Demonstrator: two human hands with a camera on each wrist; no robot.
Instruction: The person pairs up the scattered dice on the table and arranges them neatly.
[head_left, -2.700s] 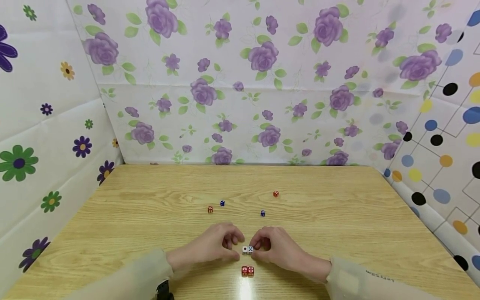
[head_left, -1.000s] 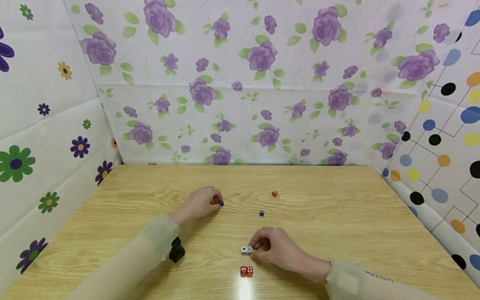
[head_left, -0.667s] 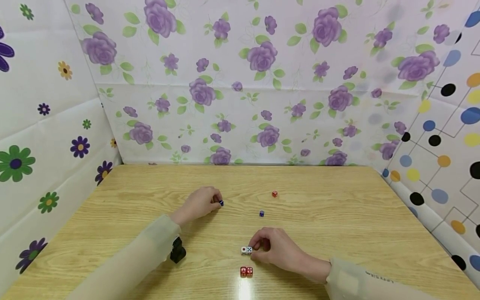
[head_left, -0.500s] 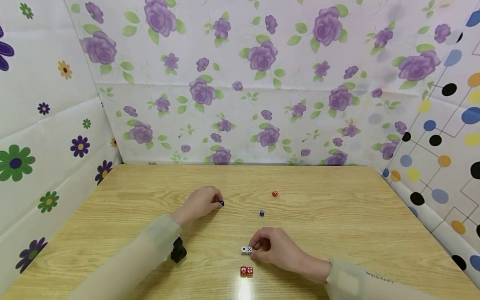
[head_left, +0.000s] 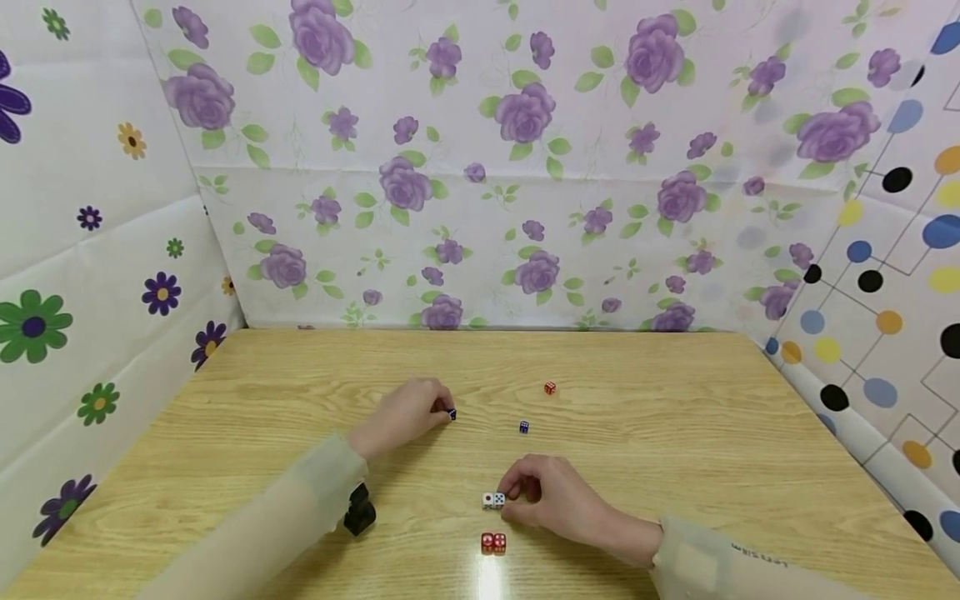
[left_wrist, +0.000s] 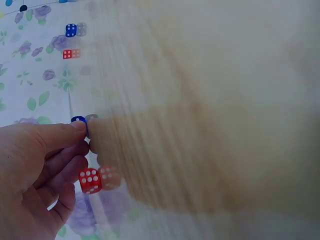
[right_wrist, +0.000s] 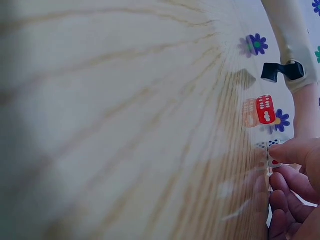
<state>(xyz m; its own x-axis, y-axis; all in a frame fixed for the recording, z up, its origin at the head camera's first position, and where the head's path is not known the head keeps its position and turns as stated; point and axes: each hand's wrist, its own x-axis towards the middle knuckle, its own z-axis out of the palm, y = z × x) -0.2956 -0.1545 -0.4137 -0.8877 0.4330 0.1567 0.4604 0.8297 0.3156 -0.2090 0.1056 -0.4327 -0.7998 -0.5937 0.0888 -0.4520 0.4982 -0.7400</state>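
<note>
My left hand (head_left: 408, 412) pinches a blue die (head_left: 452, 413) between thumb and fingers at the table's middle left. In the left wrist view a red die (left_wrist: 90, 181) lies close by these fingers; from the head it is hidden behind the hand. Nearer the front, two white dice (head_left: 488, 500) sit side by side, touching. My right hand (head_left: 558, 498) holds the right one of them between thumb and forefinger. Just in front stands a touching pair of red dice (head_left: 493, 543), also partly seen as red dice (right_wrist: 266, 110) in the right wrist view.
Another blue die (head_left: 524, 427) lies beyond my right hand, and a single red die (head_left: 551, 388) farther back. The wooden table (head_left: 675, 400) meets a flower-printed cloth (head_left: 480, 250) behind. A black wrist camera (head_left: 360, 510) hangs under my left sleeve.
From beside the white dice, my left hand has gone back and left to the blue die. Lately hand and die have shifted slightly right and nearer. My right hand has stayed put.
</note>
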